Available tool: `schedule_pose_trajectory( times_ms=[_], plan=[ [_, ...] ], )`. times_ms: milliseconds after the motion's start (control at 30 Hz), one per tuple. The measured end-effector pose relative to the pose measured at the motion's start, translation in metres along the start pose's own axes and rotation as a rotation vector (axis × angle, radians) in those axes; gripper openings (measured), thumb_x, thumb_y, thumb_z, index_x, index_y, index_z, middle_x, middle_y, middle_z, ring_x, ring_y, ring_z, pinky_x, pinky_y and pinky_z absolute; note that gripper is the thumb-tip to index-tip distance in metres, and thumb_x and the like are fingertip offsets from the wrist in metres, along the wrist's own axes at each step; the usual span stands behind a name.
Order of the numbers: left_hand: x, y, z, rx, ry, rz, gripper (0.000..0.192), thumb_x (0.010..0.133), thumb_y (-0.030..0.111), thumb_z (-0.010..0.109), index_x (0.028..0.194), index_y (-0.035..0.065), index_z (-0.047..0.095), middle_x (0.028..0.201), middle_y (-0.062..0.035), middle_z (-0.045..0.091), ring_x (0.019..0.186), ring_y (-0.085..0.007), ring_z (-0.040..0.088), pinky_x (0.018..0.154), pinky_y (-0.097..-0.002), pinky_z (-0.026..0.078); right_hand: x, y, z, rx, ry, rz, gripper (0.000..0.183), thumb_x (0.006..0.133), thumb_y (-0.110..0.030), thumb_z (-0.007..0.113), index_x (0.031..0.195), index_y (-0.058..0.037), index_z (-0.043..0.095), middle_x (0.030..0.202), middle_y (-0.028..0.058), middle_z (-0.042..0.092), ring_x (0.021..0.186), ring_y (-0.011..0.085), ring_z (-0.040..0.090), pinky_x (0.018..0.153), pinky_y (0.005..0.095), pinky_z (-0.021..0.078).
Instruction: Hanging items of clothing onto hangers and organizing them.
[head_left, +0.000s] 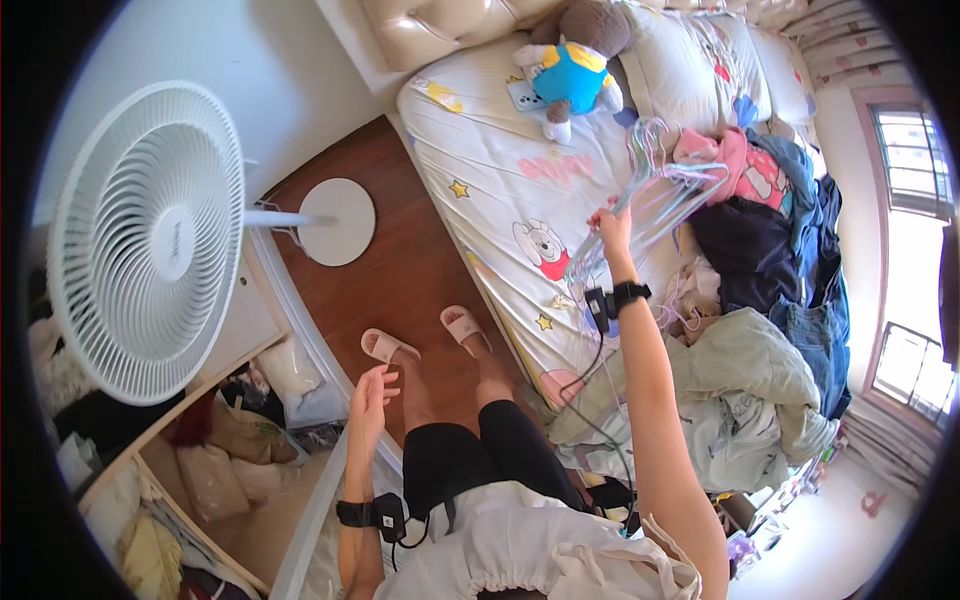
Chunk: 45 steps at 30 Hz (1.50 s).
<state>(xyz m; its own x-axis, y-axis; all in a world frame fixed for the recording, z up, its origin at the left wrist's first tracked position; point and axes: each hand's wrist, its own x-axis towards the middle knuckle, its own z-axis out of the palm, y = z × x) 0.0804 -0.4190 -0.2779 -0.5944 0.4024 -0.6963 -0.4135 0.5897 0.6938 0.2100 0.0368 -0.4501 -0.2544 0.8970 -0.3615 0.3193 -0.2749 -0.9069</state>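
Observation:
My right hand (613, 225) reaches out over the bed and grips a bundle of pastel clothes hangers (651, 184). Their hooks point toward the pillows. My left hand (373, 390) is raised beside my left leg, fingers apart, with nothing in it. Right of the hangers lie a pink garment (724, 161), a black garment (750, 244) and blue jeans (806, 345). Nearer to me is a rumpled grey-green blanket (757, 352). A plush toy (574, 79) in blue and yellow lies by the pillows, next to a phone (526, 96).
A standing fan (174, 244) is at the left, its round base (337, 222) on the wood floor. Below it, an open cabinet (262, 517) holds bags and cloth. The mattress edge (480, 277) runs right of my feet. Cables hang from both wrist straps.

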Motion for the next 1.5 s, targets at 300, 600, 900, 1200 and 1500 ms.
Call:
schedule_pose_trajectory(
  times_ms=[300, 600, 900, 1200, 1500],
  plan=[
    [0.041, -0.026, 0.025, 0.049, -0.087, -0.150, 0.040, 0.097, 0.034, 0.034, 0.119, 0.0038, 0.048, 0.107, -0.0080, 0.059, 0.086, -0.0142, 0.059, 0.078, -0.0269, 0.043, 0.078, 0.097, 0.089, -0.519, 0.061, 0.102, 0.052, 0.072, -0.012, 0.058, 0.119, 0.0016, 0.039, 0.094, 0.0277, 0.057, 0.094, 0.0393, 0.057, 0.079, 0.0455, 0.0467],
    [0.058, 0.004, 0.039, 0.173, -0.126, -0.149, 0.040, 0.097, 0.034, 0.035, 0.120, 0.0046, 0.048, 0.108, -0.0076, 0.059, 0.087, -0.0147, 0.058, 0.079, -0.0266, 0.042, -0.059, 0.054, -0.022, 0.026, 0.376, -0.143, 0.034, 0.083, -0.010, 0.058, 0.114, -0.0008, 0.049, 0.105, 0.0111, 0.052, 0.098, 0.0195, 0.050, 0.084, 0.0318, 0.0435],
    [0.070, 0.023, 0.096, 0.257, -0.297, -0.076, 0.039, 0.096, 0.035, 0.036, 0.119, 0.0056, 0.048, 0.109, -0.0077, 0.059, 0.090, -0.0139, 0.057, 0.082, -0.0273, 0.040, -0.200, 0.180, -0.219, -0.885, 0.309, 0.344, 0.035, 0.077, -0.013, 0.061, 0.108, 0.0010, 0.051, 0.094, 0.0158, 0.058, 0.081, 0.0274, 0.053, 0.076, 0.0333, 0.0430],
    [0.063, 0.032, 0.129, 0.305, -0.350, -0.052, 0.039, 0.096, 0.034, 0.037, 0.117, 0.0038, 0.050, 0.107, -0.0078, 0.059, 0.088, -0.0139, 0.057, 0.080, -0.0266, 0.042, -0.219, 0.143, -0.197, -0.429, 0.442, 0.143, 0.021, 0.092, -0.020, 0.046, 0.093, -0.0022, 0.057, 0.073, 0.0099, 0.055, 0.061, 0.0160, 0.047, 0.060, 0.0293, 0.0393],
    [0.085, 0.007, 0.154, 0.350, -0.374, 0.039, 0.034, 0.095, 0.028, 0.042, 0.116, 0.0018, 0.050, 0.105, -0.0106, 0.060, 0.087, -0.0148, 0.058, 0.079, -0.0270, 0.045, -0.095, 0.135, -0.159, 0.400, 0.366, 0.473, 0.032, 0.088, -0.032, 0.054, 0.108, -0.0071, 0.050, 0.086, 0.0039, 0.051, 0.062, 0.0136, 0.054, 0.048, 0.0259, 0.0420]
  ],
)
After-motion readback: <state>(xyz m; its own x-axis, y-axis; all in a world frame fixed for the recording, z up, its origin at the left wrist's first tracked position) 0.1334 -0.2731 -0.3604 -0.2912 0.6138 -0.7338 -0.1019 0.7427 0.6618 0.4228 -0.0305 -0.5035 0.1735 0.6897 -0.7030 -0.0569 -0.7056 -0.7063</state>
